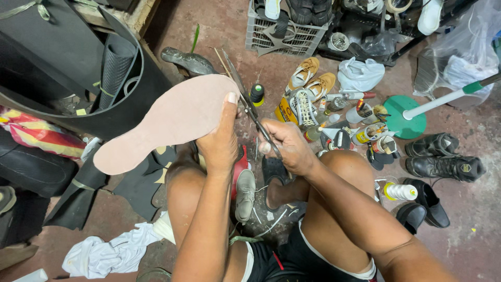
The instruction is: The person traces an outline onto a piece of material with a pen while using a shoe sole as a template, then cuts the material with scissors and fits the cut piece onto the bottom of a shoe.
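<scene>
Two hands are busy above your knees in the head view. Your left hand (222, 141) pinches the pink sole cutout (167, 122), thumb on top, fingers wrapped behind its edge. Your right hand (287, 146) is clenched around the handles of the scissors (245, 96), whose blades lie against the right edge of the cutout. Beyond the cutout stands a black bottle (257, 94); farther right of it sit tan sandals (311, 78) and a green round stand (402, 116).
</scene>
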